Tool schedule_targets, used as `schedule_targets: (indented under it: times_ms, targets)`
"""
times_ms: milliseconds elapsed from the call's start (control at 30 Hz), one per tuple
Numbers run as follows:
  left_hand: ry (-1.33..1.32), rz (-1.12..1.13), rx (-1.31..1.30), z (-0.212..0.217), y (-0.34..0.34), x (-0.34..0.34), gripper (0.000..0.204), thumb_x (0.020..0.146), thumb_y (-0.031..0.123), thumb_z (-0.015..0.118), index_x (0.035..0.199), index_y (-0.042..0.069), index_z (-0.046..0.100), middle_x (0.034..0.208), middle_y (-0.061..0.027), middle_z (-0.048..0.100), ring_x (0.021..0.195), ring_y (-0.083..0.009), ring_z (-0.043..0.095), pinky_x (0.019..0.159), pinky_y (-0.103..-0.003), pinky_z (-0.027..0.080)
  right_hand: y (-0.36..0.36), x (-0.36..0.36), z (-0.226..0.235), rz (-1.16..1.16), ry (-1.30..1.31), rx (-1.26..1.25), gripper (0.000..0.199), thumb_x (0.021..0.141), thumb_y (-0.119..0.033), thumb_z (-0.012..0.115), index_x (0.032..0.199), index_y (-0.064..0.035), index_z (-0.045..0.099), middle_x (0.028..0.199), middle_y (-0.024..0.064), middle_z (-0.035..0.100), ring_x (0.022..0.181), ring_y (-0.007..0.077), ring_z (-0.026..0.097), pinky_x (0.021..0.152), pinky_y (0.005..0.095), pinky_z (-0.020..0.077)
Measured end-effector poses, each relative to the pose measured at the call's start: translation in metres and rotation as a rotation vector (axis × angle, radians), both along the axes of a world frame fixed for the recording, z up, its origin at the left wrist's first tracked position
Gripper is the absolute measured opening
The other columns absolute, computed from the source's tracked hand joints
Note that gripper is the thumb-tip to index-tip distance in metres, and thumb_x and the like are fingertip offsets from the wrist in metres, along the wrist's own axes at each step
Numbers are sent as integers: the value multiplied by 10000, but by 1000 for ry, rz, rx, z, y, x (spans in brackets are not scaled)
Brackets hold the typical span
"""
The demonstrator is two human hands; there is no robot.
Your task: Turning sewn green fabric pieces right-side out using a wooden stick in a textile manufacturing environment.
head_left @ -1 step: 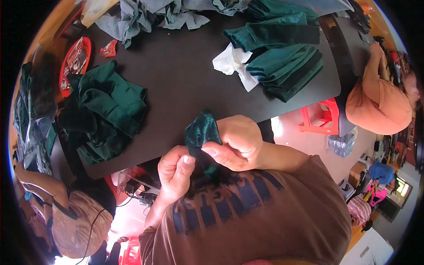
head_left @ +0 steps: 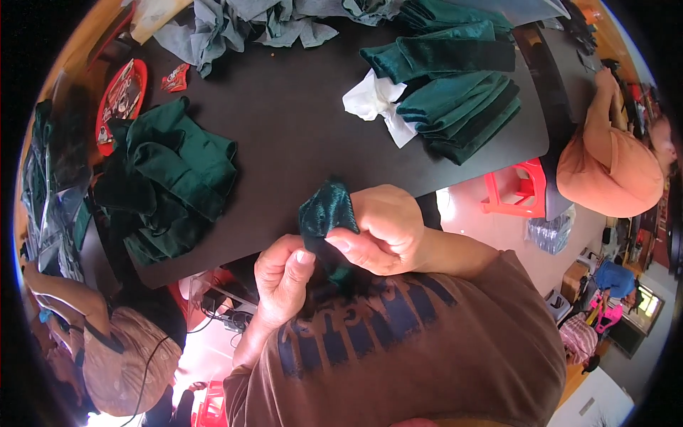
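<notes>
A small piece of dark green velvet fabric (head_left: 329,208) is stretched between my two hands, just off the table's near edge. My right hand (head_left: 384,231) pinches it between thumb and bent fingers. My left hand (head_left: 283,276) is closed at the fabric's lower left side, thumb against the fingers. Part of the cloth hangs down between the hands in shadow. A crumpled heap of green velvet (head_left: 178,167) lies on the table to the left. Folded green velvet pieces (head_left: 462,114) are stacked at the right, beside a crumpled white tissue (head_left: 373,98).
The dark table (head_left: 299,114) holds grey-green cloth (head_left: 249,25) along its far side. A red tray (head_left: 121,99) and a small red packet (head_left: 174,78) are at the far left. Co-workers sit at the left (head_left: 128,356) and right (head_left: 608,167). A red stool (head_left: 523,188) stands right.
</notes>
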State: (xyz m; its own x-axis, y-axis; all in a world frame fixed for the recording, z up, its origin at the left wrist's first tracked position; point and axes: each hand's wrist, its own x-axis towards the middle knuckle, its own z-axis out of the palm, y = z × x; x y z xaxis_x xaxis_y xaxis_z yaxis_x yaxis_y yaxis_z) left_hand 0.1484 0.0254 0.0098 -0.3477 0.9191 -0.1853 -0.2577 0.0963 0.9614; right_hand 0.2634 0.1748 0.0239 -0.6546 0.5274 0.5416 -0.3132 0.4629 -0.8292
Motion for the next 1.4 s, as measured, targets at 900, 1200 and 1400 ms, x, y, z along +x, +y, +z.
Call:
schedule_targets:
  times_ms: [900,1200,1400]
  targets:
    - [80,-113,-27,3,2,-4,219,889,186,544,858,-28,578,682,-35,540,596,-80,464,561,-211,382,11,9,15,170,-110,-356,279,881,-178,532,678,4,472,583,93,418,485,254,421,460,340,312]
    - [60,-130,-30,-3,-5,-4,217,893,186,537,862,-26,578,686,-27,536,598,-78,456,562,-211,377,10,7,8,184,-77,-239,238,867,-141,540,684,0,484,589,108,439,501,285,445,465,355,323]
    - [-12,-100,-20,-3,-4,0,210,892,178,543,863,-27,578,710,-26,552,617,-77,461,581,-209,381,4,0,1,191,-1,-167,162,811,-73,575,680,-16,499,573,72,450,444,221,408,419,330,301]
